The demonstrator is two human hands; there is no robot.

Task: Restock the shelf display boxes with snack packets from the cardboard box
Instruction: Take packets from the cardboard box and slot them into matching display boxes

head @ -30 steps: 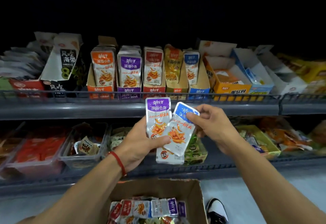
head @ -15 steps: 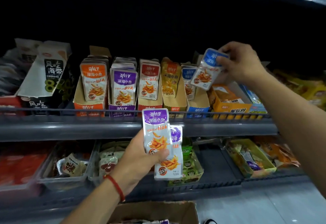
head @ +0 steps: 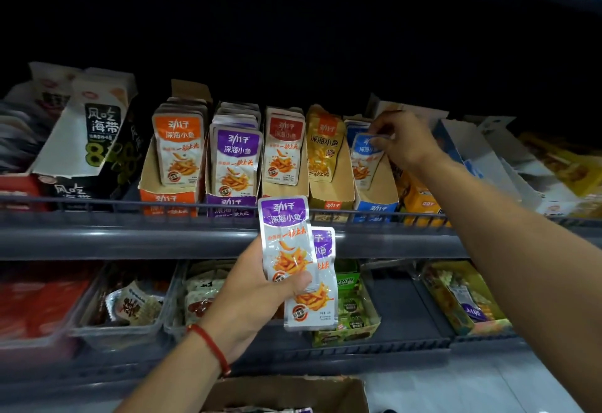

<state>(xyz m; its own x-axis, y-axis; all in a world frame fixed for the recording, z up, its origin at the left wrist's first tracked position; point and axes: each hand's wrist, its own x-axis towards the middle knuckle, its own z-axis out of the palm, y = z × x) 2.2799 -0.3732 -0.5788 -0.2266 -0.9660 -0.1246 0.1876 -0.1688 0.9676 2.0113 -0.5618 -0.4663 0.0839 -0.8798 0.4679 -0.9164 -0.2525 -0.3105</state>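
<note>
Upper shelf, centre of frame: row of five cardboard display boxes behind a wire rail (head: 97, 208).
Orange display box (head: 169, 196): leftmost of the row, packed with upright orange packets.
Purple display box (head: 232, 201): just right of the orange one, full of purple packets.
Blue display box (head: 374, 199): right end of the row, holding few packets.
Blue snack packet (head: 366, 160): upright inside the blue display box, upper centre-right of frame.
Right hand (head: 404, 142): grip pinching the top edge of the blue snack packet.
Purple snack packets (head: 286, 243): two, overlapping, held in front of the shelf edge at centre frame.
Left hand (head: 257, 292): grip curled round the purple snack packets, thumb across their fronts; red cord (head: 211, 346) on the wrist.
Cardboard box (head: 293, 391): bottom centre of frame, more packets just visible inside.
Lower shelf: clear tubs (head: 130, 331) and a green carton (head: 351, 315) of other snacks.
</note>
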